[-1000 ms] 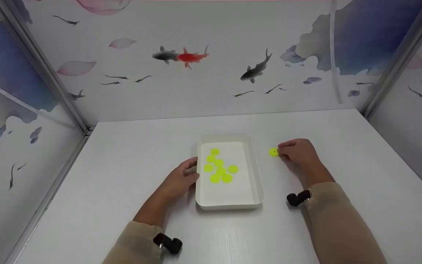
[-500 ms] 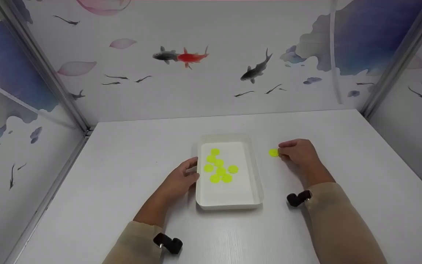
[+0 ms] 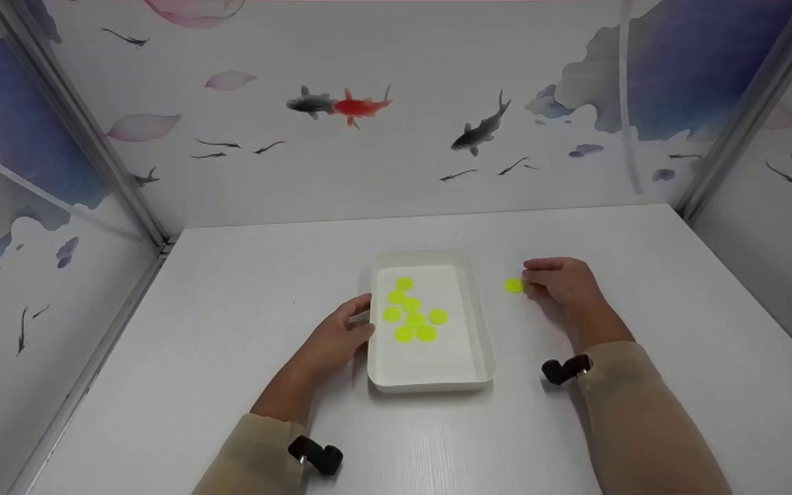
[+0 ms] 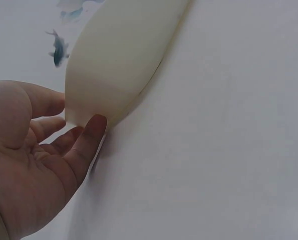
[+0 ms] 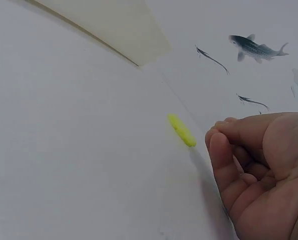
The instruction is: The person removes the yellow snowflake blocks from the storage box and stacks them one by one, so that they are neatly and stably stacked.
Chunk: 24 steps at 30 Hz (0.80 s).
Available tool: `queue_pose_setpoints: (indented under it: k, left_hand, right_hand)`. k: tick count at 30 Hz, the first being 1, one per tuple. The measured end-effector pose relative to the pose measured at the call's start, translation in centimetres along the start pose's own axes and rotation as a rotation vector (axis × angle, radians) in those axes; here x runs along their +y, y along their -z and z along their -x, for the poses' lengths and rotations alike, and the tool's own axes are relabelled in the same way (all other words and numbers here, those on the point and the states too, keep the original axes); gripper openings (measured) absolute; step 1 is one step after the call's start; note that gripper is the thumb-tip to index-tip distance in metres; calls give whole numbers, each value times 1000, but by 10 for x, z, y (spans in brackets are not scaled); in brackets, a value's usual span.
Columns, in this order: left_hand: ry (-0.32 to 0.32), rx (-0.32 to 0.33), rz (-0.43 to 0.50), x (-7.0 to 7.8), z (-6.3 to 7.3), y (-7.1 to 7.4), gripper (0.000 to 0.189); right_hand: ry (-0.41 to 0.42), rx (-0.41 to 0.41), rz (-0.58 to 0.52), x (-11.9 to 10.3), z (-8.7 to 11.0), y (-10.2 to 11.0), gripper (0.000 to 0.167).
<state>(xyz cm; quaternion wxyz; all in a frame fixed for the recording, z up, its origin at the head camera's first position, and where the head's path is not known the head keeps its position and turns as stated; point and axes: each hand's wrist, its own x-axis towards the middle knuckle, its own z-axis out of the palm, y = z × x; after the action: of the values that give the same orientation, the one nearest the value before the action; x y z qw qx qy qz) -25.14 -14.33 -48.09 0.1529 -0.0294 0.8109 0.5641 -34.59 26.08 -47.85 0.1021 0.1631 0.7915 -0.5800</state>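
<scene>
A thin, round, bright yellow disc (image 3: 512, 285) lies on the white table (image 3: 196, 330), to the right of an off-white rectangular tray (image 3: 476, 323). The right hand (image 3: 564, 280) is just beside this disc; its fingers are bent and their tips are brought together. In the right wrist view there is a narrow gap between the fingertips and the disc, so the hand pinches nothing that can be seen. The left hand (image 3: 337, 335) has its fingers and thumb spread, and their tips touch the outside of the tray's left wall. Inside the tray lie eight similar yellow discs (image 3: 414, 321), some of them touching or overlapping. Both arms wear beige sleeves (image 3: 636, 399). Behind the table stands a pale wall (image 3: 396, 175) printed with fish.
</scene>
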Motion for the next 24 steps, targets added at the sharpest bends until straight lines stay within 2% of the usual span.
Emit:
queue_pose_setpoints:
  k: [6, 10, 17, 24]
  left_hand:
    - [6, 6, -17, 0, 0, 0, 62]
    - [-13, 2, -19, 0, 0, 1, 63]
    - [-23, -32, 51, 0, 3, 1, 63]
    - [3, -8, 23, 1, 2, 2, 63]
  right_hand:
    - [109, -69, -91, -10, 7, -8, 49]
    - [161, -135, -153, -19, 13, -17, 53]
    - [209, -163, -128, -31, 25, -34, 51]
    - [263, -187, -125, -48, 40, -53, 43]
